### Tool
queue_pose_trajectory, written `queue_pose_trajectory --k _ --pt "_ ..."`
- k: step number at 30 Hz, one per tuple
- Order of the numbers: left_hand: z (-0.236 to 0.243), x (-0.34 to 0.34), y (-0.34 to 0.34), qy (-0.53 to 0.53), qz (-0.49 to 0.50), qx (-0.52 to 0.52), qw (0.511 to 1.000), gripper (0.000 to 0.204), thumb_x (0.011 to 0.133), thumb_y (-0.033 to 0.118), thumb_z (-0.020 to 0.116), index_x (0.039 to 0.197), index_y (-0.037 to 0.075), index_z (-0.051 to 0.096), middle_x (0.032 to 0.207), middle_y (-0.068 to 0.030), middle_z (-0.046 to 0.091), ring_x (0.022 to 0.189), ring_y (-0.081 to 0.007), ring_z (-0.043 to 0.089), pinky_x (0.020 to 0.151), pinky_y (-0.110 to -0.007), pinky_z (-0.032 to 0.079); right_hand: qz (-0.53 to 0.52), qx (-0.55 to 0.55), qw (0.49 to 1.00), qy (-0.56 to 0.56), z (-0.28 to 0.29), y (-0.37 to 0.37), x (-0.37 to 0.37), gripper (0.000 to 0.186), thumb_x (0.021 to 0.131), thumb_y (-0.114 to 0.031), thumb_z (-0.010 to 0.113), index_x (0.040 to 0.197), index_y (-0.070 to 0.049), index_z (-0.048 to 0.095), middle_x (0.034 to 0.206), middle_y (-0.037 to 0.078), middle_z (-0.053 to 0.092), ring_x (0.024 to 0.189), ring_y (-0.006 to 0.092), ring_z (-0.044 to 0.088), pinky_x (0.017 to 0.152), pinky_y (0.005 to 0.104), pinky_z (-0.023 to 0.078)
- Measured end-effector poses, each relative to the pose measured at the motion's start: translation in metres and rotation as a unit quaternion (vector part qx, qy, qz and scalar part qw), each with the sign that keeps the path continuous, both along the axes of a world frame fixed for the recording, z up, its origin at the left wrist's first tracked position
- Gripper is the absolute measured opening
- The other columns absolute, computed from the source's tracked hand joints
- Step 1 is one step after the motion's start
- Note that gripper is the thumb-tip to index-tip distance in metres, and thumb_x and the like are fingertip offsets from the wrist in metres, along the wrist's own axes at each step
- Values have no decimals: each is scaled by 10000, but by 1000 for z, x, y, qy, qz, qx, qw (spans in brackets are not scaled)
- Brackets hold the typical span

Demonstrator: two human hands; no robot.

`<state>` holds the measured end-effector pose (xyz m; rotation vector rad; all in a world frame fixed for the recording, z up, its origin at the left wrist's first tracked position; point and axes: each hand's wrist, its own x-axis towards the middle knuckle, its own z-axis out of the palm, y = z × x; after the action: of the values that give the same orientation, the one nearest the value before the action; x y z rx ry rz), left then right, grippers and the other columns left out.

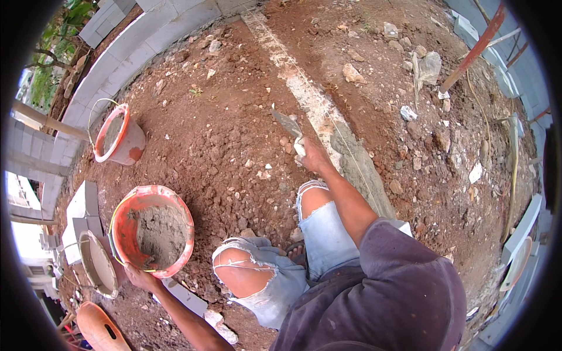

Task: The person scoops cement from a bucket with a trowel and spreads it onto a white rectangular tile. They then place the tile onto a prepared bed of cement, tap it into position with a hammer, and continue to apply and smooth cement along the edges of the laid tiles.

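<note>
Crouching on red soil, trowel in one hand, bucket in the other

From the head camera I see my right hand (313, 157) closed around the handle of a trowel (288, 124), its blade just beside the pale mortar strip (304, 93); my left hand (139, 276) grips the near rim of the orange bucket (126, 202) of grey mortar, with a second orange bucket (132, 143) beyond near the block wall (117, 55)

A dusty dark purple shirt (386, 286) and ripped light-blue jeans (281, 281), arms bare
</note>
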<state>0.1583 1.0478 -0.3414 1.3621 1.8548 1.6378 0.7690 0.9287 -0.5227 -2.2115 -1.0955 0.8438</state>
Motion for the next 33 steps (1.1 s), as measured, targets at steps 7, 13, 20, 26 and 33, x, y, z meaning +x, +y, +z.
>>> queue_pose_trajectory --k 7,13,20,26,33 --pt "15 84 20 -7 -116 61 991 363 1051 296 558 1177 -30 658 967 -26 642 904 -119 548 821 -293 450 223 220 950 12 154 11 -91 422 905 -170 686 1266 -55 500 1136 232 659 1029 356 670 868 443 530" --pt "25 79 -25 30 -91 73 993 389 1036 283 587 1275 -20 637 981 -39 639 908 -121 545 835 -288 445 458 202 817 -288 236 103 -204 287 864 -155 605 1126 -43 640 989 169 703 894 370 711 742 464 576" --pt "9 103 -29 3 -150 82 985 418 1027 241 594 1314 -62 608 1169 -100 673 1053 -155 585 935 -306 444 549 248 728 -328 180 181 -270 165 900 -135 546 970 -38 659 906 152 686 817 340 710 710 475 575" --pt "8 78 -41 7 -114 80 990 404 1027 230 591 1305 -62 613 1191 -118 680 1104 -178 598 983 -323 438 526 251 764 -278 231 109 -233 235 881 -151 585 1094 -91 664 961 151 707 887 354 718 723 480 572" --pt "-4 100 -31 -5 -104 84 991 396 1036 252 570 1294 -43 621 1084 -82 627 973 -155 551 860 -304 408 552 86 829 -19 148 116 -264 396 925 -296 625 1223 -36 596 1041 284 685 1017 470 653 877 539 509"
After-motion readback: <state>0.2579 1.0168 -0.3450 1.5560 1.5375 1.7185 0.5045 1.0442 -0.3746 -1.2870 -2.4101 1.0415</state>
